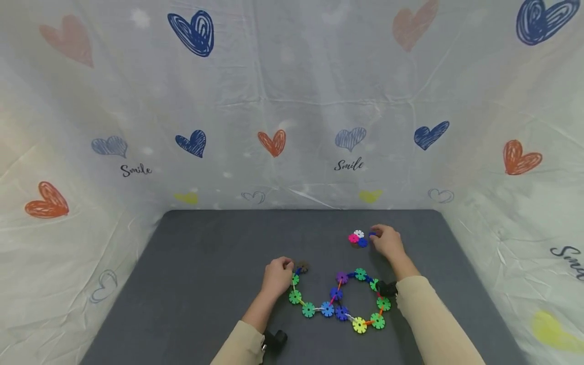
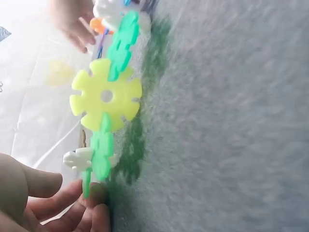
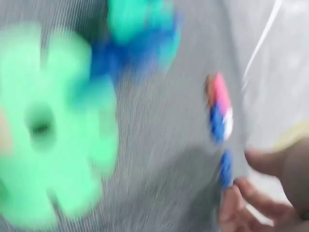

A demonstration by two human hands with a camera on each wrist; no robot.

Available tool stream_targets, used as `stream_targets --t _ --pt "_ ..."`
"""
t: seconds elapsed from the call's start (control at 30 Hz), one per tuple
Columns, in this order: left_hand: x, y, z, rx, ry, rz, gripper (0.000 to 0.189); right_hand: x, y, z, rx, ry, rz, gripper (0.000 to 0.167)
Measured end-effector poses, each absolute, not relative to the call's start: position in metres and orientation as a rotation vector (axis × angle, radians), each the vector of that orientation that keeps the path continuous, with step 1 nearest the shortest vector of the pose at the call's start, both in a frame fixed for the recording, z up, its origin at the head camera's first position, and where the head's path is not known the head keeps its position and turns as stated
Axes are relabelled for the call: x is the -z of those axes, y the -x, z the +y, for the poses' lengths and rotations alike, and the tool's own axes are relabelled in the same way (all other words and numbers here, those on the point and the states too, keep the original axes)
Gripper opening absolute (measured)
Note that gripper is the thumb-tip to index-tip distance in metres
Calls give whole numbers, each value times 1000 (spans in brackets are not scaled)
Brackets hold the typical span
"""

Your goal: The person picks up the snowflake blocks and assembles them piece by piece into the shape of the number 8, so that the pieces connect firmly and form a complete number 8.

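On the dark table lies a chain of notched snowflake discs (image 1: 308, 309), mostly green and blue. Its right part closes into a ring, with a yellow disc (image 1: 359, 325) at the bottom. My left hand (image 1: 278, 276) holds the chain's upper left end by a green disc (image 2: 87, 183), beside a brown disc (image 1: 303, 266). Farther back, my right hand (image 1: 388, 241) reaches down with its fingertips right at a loose blue disc (image 3: 226, 168). A gap shows between its thumb and that disc in the right wrist view.
Just left of my right hand sits a small cluster of loose discs: a white disc (image 1: 359, 233), a pink disc (image 1: 353, 238) and a blue disc (image 1: 362, 242). A heart-printed curtain (image 1: 301, 111) hangs around the table's (image 1: 205, 253) back and sides.
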State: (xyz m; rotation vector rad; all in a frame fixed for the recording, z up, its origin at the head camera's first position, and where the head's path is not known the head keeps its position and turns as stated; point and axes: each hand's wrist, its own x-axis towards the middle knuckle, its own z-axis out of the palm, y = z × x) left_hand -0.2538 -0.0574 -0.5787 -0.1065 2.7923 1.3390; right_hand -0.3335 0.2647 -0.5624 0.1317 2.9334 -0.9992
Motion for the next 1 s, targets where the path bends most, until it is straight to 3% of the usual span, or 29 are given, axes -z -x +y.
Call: stream_targets --t 0.1,0.23,0.47,0.77,1.0 --pt "578 259 -54 -1309 42 2763 26 573 340 280 893 -62 2922 40" --pt "575 263 -50 -1308 -30 2714 27 577 341 286 898 -100 2920 34" --pt "573 262 -56 -1413 115 2557 24 559 332 281 1024 -216 2862 27" --pt "572 262 -64 -1550 152 2453 18 527 279 181 1206 354 2901 7" --pt "567 263 -57 -1600 133 2452 21 544 262 138 1122 418 2932 4"
